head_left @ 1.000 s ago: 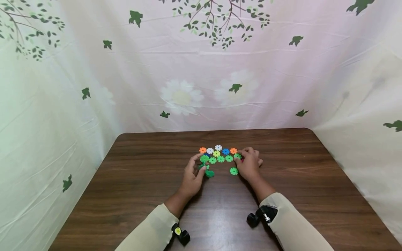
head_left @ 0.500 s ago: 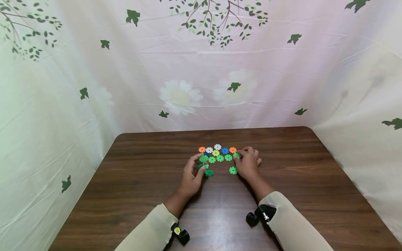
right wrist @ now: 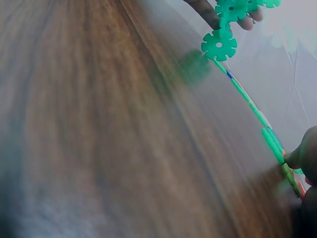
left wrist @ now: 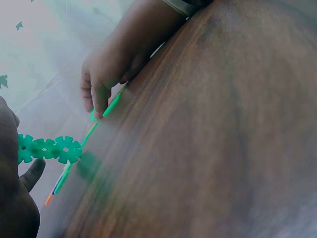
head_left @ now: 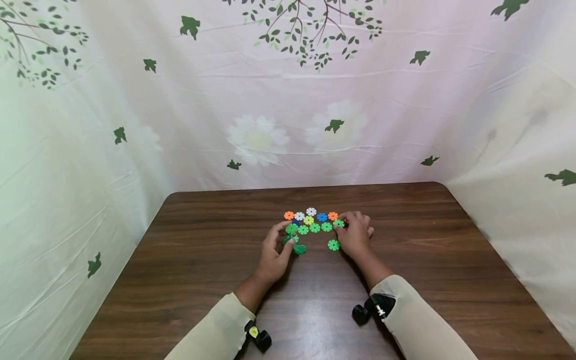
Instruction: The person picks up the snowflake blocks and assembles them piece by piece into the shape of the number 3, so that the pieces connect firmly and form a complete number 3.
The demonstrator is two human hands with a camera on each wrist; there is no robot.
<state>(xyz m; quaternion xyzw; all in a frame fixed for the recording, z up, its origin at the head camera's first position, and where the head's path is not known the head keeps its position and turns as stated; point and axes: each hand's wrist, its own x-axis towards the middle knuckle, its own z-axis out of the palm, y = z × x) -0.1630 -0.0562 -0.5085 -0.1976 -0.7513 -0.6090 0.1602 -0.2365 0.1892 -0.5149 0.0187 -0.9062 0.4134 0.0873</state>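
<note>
L hand pinched the chain, R hand the row by its end; both looked light, stiff, prob. best gripped edgewise.

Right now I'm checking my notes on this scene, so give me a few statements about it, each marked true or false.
1. The left hand grips green discs. True.
2. The right hand is clear of every disc. False: the right hand touches the end of the green row.
3. The yellow disc lies beyond the green row, seen from the person. True.
4. The table is white. False: the table is brown.
5. The sleeves are pale. True.
</note>
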